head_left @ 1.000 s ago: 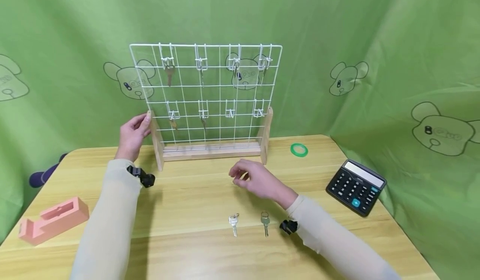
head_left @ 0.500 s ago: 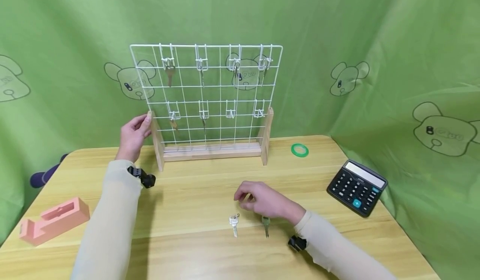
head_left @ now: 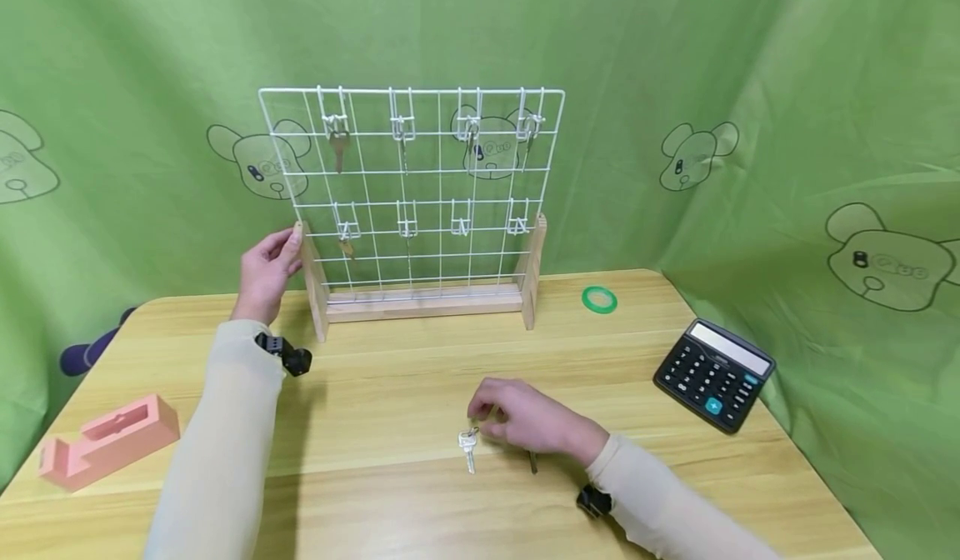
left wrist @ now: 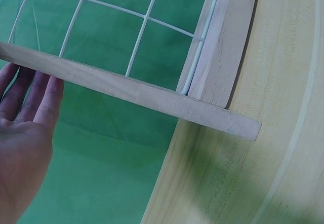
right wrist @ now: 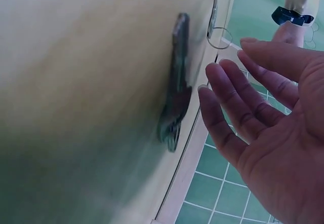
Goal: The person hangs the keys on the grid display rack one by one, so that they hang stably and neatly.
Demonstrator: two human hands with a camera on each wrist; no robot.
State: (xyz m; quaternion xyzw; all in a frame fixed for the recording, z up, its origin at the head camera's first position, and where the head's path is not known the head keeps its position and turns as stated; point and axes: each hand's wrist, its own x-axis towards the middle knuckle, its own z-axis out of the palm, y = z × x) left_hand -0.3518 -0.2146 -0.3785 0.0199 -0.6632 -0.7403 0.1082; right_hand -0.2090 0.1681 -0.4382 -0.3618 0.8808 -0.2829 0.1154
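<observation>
A white wire grid rack (head_left: pixel 440 172) with wooden end posts stands at the back of the table, keys hanging from several of its hooks. My left hand (head_left: pixel 262 277) holds the rack's left post (left wrist: pixel 126 89) near its top. In the left wrist view its fingers lie against the post's edge. My right hand (head_left: pixel 528 417) hovers low, thumb and fingers apart, close to the ring (right wrist: pixel 219 38) of a silver key (head_left: pixel 468 443) on the table. Beneath that hand lies a greenish key (right wrist: pixel 177 82), largely hidden in the head view, only its blade showing.
To the right lie a black calculator (head_left: pixel 714 375) and a green tape ring (head_left: pixel 587 302). A pink slotted block (head_left: pixel 112 439) rests at the left. Green curtains (head_left: pixel 615 68) surround the wooden table (head_left: pixel 375 493), and a purple object (head_left: pixel 75 360) pokes out by its left edge.
My right hand has come down and toward me from in front of the rack to the silver key's ring, now covering most of the greenish key. The left hand stays on the post.
</observation>
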